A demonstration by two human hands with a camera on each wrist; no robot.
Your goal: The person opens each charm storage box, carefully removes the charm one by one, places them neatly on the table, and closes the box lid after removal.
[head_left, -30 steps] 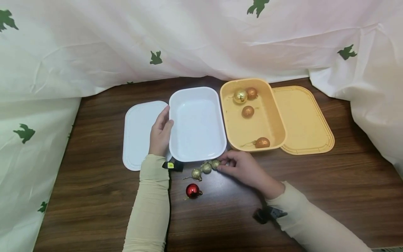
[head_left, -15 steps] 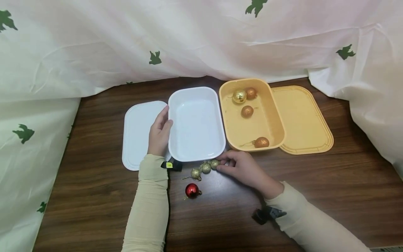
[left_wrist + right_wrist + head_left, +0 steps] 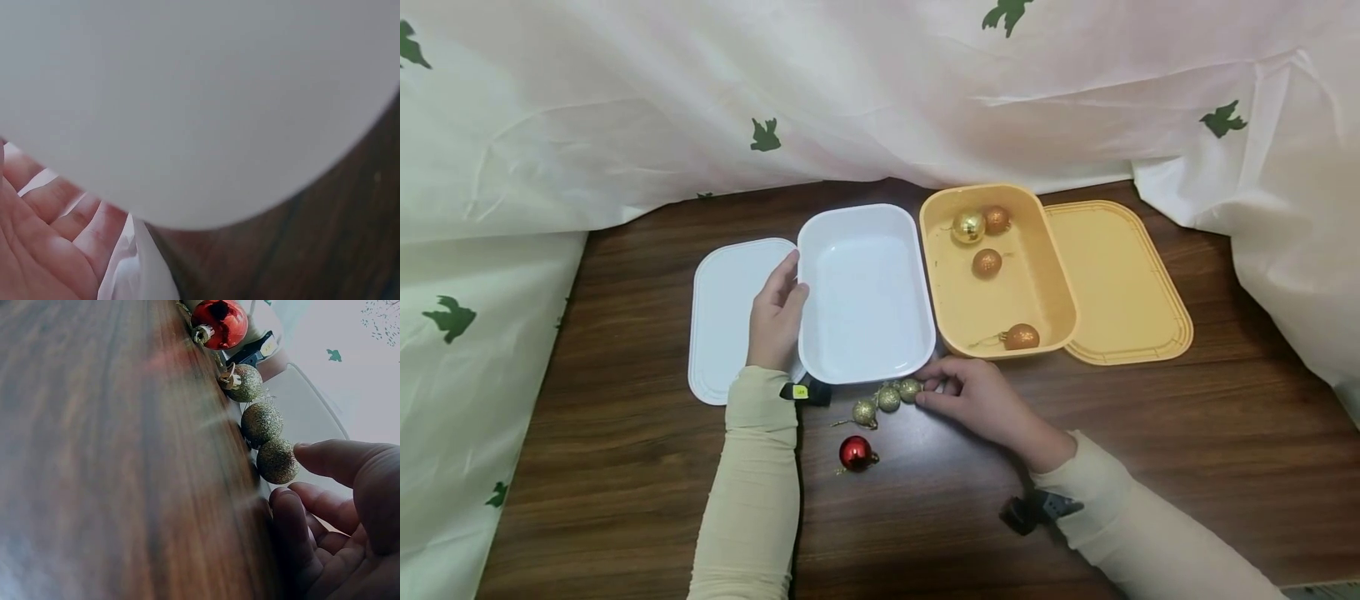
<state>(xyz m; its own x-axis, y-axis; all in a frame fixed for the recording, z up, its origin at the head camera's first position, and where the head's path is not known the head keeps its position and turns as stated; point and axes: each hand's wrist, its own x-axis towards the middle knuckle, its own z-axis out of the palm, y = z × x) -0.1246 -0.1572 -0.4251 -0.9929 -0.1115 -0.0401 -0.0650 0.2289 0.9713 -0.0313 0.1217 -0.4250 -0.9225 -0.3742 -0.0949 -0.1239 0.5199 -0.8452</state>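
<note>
In the head view, my left hand [image 3: 775, 321] rests against the left side of a white plastic box [image 3: 868, 300], its thumb by the rim. The left wrist view shows relaxed fingers [image 3: 59, 209] at the pale box wall [image 3: 206, 112]. My right hand [image 3: 973, 400] lies on the table at the box's near right corner. Its thumb touches the rightmost gold glitter bauble [image 3: 278, 461], with the fingertips just beside it and a gap between thumb and fingers. Two more gold glitter baubles [image 3: 889, 399] sit in line leftward. A shiny red bauble [image 3: 855, 453] lies nearer the person.
A yellow box [image 3: 970, 308] stands right of the white one, holding a shiny gold bauble [image 3: 968, 226] and several orange glitter baubles [image 3: 987, 263]. Flat lids, white [image 3: 722, 325] and yellow [image 3: 1123, 283], lie on the outer sides. A bird-print curtain [image 3: 880, 92] hangs behind the table.
The whole head view has shifted slightly. Both hands, the boxes and the baubles keep their places relative to each other.
</note>
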